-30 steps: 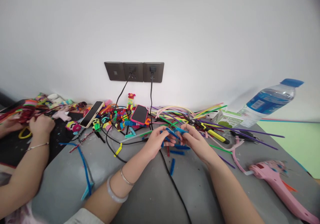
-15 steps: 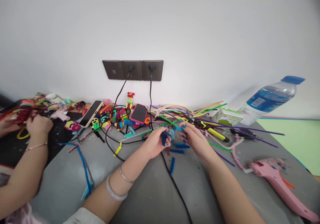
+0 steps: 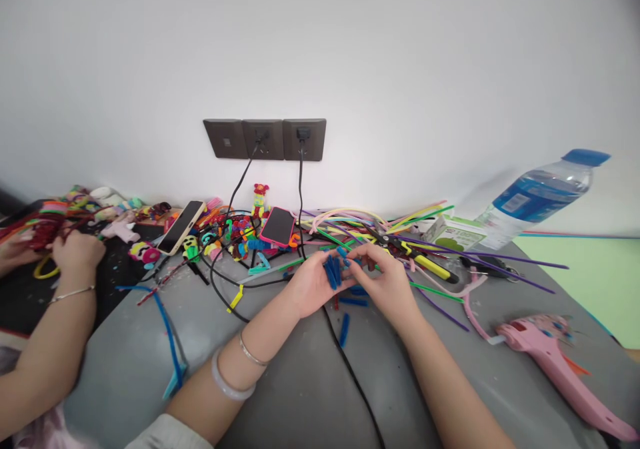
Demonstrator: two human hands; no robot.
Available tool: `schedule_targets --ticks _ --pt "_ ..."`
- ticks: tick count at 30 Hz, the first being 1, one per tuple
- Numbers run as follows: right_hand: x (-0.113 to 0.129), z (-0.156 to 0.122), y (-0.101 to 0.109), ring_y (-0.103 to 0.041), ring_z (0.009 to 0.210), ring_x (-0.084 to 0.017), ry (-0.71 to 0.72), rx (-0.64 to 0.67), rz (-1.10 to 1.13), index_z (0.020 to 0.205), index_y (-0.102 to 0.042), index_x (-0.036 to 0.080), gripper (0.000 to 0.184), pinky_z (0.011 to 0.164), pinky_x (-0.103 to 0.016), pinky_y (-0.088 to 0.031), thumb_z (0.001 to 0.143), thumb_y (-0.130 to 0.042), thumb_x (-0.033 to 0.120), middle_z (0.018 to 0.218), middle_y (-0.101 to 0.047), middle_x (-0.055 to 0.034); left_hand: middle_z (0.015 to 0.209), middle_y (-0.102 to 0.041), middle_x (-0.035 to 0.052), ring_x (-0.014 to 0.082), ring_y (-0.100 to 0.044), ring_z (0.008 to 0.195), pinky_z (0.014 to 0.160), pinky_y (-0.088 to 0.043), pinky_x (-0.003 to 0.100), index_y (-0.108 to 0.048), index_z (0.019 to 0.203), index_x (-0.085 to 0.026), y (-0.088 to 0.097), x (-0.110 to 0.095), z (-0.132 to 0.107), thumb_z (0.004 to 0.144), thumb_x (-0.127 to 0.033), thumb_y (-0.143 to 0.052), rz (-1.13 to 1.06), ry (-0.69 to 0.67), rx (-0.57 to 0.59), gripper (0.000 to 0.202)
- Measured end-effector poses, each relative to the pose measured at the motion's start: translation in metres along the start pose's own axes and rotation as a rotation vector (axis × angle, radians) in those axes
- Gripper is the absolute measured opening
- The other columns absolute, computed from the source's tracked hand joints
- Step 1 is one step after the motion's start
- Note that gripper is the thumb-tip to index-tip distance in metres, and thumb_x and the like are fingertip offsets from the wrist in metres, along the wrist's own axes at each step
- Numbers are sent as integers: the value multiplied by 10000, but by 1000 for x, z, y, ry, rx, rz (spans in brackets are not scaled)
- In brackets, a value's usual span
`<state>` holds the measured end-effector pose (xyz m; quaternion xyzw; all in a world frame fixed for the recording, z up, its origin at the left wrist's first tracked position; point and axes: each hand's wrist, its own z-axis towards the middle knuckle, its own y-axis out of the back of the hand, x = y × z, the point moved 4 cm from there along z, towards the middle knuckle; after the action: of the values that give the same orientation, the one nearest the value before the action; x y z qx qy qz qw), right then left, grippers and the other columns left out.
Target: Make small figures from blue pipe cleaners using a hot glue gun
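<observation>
My left hand (image 3: 311, 283) holds blue pieces (image 3: 331, 273); my right hand (image 3: 386, 283) meets it, grip unclear. Apparently I'm arranging them; next needs a steady left palm.

One head-worn camera looks down across the table (image 3: 300, 382) towards the wall (image 3: 400, 69)

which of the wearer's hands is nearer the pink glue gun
Right. The right hand is up and to the left of the pink glue gun, not touching it; the left hand is farther left.
</observation>
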<state>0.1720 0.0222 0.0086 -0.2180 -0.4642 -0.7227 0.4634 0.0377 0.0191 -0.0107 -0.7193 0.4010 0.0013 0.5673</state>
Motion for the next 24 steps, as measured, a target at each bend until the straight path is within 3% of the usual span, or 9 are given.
schedule_targets --ticks 6,13,20,24 --pt "-2 0 0 -637 841 -219 79 17 -37 899 -674 224 126 767 -343 -494 876 -559 182 881 -712 -52 845 -721 76 180 -688 807 874 -535 367 -693 898 -116 8 0 4 851 -95 -521 -8 -63 -47 179" --pt "-4 0 0 -592 711 -187 8 21 3 853 -648 221 51 663 -307 -466 836 -615 186 785 -676 -20 823 -708 45 134 -673 743 765 -560 292 -703 877 -116 16 -1 5 789 -99 -716 179 -153 -102 90" --pt "-1 1 -1 -606 758 -191 25 69 63 966 -664 220 118 691 -314 -484 849 -643 219 875 -688 -34 774 -698 19 127 -678 740 732 -558 255 -695 842 -131 19 -6 4 684 -130 -825 173 -253 -160 204" --pt "-5 1 0 -600 734 -186 11 54 65 965 -659 222 122 673 -310 -483 852 -620 201 848 -676 -31 773 -705 20 135 -685 746 752 -558 267 -686 844 -143 17 -8 3 652 -145 -846 185 -277 -136 249"
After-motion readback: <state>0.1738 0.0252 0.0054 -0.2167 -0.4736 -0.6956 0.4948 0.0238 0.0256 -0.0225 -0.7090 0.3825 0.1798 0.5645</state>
